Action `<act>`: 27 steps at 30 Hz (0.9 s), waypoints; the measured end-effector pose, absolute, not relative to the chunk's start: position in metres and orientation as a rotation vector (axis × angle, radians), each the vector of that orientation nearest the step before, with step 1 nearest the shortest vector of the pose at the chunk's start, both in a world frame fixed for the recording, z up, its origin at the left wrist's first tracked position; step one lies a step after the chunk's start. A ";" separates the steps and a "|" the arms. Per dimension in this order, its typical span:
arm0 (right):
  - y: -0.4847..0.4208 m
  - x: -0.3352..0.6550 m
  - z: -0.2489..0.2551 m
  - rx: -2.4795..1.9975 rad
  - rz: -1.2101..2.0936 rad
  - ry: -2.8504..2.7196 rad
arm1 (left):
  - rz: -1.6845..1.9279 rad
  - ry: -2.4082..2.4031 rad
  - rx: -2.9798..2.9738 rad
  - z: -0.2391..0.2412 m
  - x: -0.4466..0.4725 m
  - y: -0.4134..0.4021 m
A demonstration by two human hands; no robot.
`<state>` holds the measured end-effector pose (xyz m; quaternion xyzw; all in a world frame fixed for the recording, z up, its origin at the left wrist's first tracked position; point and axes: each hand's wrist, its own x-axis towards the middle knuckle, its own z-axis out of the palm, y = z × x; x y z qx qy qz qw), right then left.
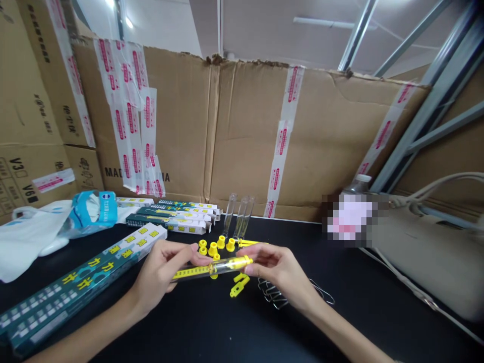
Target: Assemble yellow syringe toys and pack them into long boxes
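A clear tubular spring scale [229,265] with a yellow graduated strip inside lies nearly level between my two hands. My left hand [161,269] is closed round its left part, fingers along the tube. At the other end, my right hand [278,264] pinches the yellow end cap. Several yellow plugs and rings [213,249] lie on the table just behind the tube. Yellow flat plastic pieces [238,288] rest below it. Bent metal wire hooks [273,295] lie under my right hand, partly hidden by it. Clear empty tubes [241,219] stand upright farther back.
Long green-and-white boxes [86,275] lie at the left, with smaller ones [170,222] behind. A blue tissue pack [94,209] and white plastic bag [30,237] sit at far left. A beige handbag [423,257] and a bottle [361,184] stand right. Cardboard walls [242,136] enclose the black table [196,327].
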<state>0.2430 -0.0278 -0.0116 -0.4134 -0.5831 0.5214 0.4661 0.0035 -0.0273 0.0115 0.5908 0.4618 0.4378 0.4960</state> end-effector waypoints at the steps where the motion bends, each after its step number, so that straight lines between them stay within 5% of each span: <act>1: -0.028 0.243 -0.012 -1.006 1.281 -1.426 | 1.055 1.118 1.462 0.011 0.003 -0.027; 27: -0.030 0.241 -0.006 -0.907 1.080 -1.474 | 0.807 1.051 1.433 0.006 -0.004 -0.005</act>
